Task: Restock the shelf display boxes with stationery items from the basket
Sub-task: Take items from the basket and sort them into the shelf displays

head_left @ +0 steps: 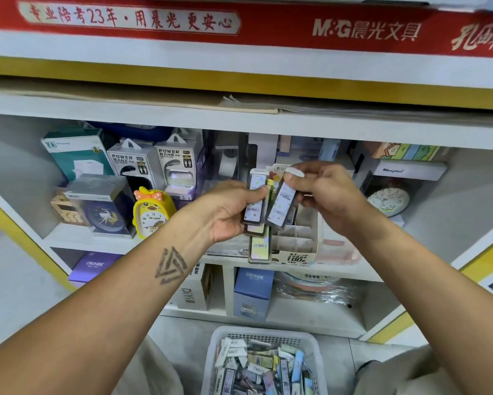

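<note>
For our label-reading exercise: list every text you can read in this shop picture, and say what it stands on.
"M&G晨光文具": red banner
"专业陪考23年·用晨光更安心": same banner
"POWER BANK": two white boxes
"CRUHRE": purple box and blue box
"DIY": white carton
"100": display box
Print on the cases in the basket: too small to read.

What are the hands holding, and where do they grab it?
The left hand grips a stack of small flat packs by their left edges. The right hand pinches one pack near its top.
</note>
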`<state>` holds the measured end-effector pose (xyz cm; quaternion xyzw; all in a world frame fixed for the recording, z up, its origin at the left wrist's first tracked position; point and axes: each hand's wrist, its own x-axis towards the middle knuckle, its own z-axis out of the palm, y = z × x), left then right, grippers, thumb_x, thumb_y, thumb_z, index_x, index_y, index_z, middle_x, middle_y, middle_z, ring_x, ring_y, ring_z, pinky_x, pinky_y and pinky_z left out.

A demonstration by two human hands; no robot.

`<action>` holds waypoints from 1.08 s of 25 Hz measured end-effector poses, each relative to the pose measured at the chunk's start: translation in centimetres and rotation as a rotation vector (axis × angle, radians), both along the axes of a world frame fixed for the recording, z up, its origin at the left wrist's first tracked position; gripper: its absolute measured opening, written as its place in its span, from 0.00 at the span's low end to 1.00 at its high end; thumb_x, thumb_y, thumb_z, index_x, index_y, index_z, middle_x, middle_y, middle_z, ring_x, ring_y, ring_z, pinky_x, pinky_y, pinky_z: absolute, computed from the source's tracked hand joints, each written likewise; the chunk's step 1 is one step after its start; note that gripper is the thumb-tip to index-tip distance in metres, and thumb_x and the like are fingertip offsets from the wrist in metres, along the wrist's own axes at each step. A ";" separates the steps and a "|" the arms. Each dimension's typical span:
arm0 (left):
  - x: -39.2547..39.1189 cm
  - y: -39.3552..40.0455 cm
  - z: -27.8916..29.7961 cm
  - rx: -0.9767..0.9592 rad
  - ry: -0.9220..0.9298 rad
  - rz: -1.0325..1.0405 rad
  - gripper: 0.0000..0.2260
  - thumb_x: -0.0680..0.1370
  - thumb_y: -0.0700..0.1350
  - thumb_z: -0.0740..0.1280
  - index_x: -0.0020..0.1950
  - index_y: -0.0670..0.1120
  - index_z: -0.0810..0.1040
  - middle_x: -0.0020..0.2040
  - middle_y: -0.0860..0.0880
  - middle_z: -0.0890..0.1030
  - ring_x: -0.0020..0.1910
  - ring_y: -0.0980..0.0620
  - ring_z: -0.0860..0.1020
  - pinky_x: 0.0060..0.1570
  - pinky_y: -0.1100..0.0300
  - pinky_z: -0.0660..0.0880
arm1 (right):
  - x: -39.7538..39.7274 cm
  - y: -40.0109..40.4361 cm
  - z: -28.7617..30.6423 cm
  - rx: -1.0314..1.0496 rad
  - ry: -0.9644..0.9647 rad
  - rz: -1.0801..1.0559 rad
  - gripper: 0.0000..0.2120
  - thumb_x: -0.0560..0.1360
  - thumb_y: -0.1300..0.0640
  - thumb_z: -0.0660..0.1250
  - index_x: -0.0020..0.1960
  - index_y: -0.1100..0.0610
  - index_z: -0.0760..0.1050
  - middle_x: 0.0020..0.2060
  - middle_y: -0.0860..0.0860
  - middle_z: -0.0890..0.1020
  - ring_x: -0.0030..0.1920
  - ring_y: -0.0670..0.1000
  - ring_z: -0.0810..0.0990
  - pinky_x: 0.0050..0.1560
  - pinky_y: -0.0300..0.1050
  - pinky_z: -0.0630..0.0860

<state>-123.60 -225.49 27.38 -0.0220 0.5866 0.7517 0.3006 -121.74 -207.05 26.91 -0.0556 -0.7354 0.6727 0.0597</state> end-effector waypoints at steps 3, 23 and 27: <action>-1.0 -0.2 -0.3 -0.134 0.105 0.153 0.06 0.82 0.38 0.63 0.56 0.37 0.77 0.39 0.39 0.83 0.37 0.43 0.83 0.42 0.44 0.83 | 0.2 2.5 0.5 0.215 0.112 -0.058 0.02 0.77 0.65 0.70 0.47 0.59 0.79 0.36 0.57 0.84 0.29 0.52 0.76 0.30 0.47 0.75; -0.6 0.0 -0.7 -0.136 0.105 0.134 0.04 0.80 0.36 0.67 0.54 0.38 0.77 0.41 0.39 0.81 0.37 0.43 0.83 0.41 0.46 0.83 | 0.2 2.5 -2.9 1.121 0.362 0.068 0.07 0.76 0.65 0.70 0.53 0.59 0.82 0.47 0.53 0.83 0.47 0.55 0.80 0.51 0.51 0.78; -0.4 0.1 -1.0 -0.122 0.102 0.107 0.10 0.78 0.35 0.69 0.59 0.35 0.77 0.39 0.40 0.82 0.34 0.45 0.83 0.38 0.48 0.83 | 0.1 2.3 -3.1 1.224 0.360 0.094 0.10 0.79 0.64 0.66 0.56 0.60 0.84 0.51 0.55 0.83 0.51 0.57 0.81 0.54 0.54 0.78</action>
